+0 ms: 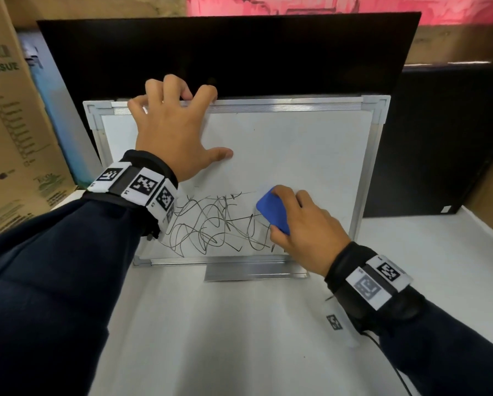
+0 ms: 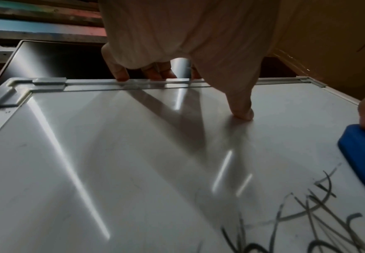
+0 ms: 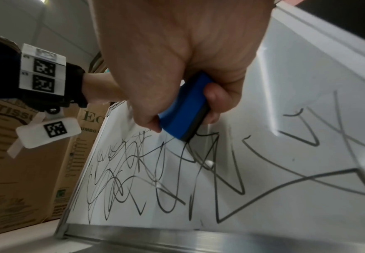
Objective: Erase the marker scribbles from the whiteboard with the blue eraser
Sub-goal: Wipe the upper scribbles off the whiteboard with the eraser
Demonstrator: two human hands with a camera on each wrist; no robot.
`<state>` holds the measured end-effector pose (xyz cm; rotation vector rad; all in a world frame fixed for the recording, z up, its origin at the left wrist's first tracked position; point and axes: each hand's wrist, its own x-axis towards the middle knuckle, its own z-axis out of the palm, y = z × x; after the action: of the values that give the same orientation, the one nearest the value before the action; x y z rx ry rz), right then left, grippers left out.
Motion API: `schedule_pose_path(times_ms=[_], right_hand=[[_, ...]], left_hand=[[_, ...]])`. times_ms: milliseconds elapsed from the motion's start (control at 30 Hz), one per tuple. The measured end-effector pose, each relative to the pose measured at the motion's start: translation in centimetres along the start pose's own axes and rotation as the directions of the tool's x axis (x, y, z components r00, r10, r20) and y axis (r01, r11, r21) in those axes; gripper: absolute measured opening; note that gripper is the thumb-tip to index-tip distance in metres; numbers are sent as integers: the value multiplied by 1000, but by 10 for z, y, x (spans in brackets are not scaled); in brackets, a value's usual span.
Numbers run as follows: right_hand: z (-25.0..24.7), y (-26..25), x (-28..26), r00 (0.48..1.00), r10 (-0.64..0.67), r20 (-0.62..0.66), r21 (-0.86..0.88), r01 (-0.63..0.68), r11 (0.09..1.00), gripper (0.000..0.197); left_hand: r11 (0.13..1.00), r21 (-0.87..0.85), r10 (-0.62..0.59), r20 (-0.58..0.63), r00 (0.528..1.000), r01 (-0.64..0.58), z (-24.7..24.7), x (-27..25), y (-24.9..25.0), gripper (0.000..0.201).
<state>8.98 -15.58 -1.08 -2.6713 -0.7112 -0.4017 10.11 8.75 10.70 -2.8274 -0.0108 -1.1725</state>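
Note:
A silver-framed whiteboard (image 1: 296, 144) leans back against a black panel. Black marker scribbles (image 1: 211, 224) cover its lower middle; in the right wrist view the scribbles (image 3: 177, 171) run under the eraser. My right hand (image 1: 305, 221) grips the blue eraser (image 1: 272, 210) and presses it on the board at the scribbles' right end. The eraser (image 3: 186, 109) has a dark felt face against the board. My left hand (image 1: 171, 130) holds the top frame, fingers hooked over the edge and thumb (image 2: 242, 109) pressed on the white face. The eraser (image 2: 363, 154) shows at the left wrist view's right edge.
The board stands on a white table (image 1: 239, 324) with a metal tray strip (image 1: 253, 271) at its foot. Cardboard boxes (image 1: 11, 138) stand to the left, a dark box (image 1: 445, 138) to the right, the black panel (image 1: 225, 52) behind.

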Motion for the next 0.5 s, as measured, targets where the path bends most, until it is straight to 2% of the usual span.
schedule_pose_path(times_ms=[100,267,367,433,500], right_hand=[[1,-3,4,998,-66,-19,51,67,996,55],[0,10,-4,992,-43,-122,223,70,972,53],[-4,15,-8,979,-19,-204,327,87,941,41],[-7,17,-12,970,20,-241,419,86,904,35],[-9,17,-16,975,57,-215,550,73,832,30]], left_hand=[[1000,-18,-1,-12,1000,1,2,-2,1,81],[997,-37,-69,-24,997,69,4,-27,24,75],[980,-170,-112,-19,994,107,5,-64,62,57],[896,-390,-160,160,974,211,9,-87,93,45],[712,-580,-215,357,909,395,17,-102,120,46]])
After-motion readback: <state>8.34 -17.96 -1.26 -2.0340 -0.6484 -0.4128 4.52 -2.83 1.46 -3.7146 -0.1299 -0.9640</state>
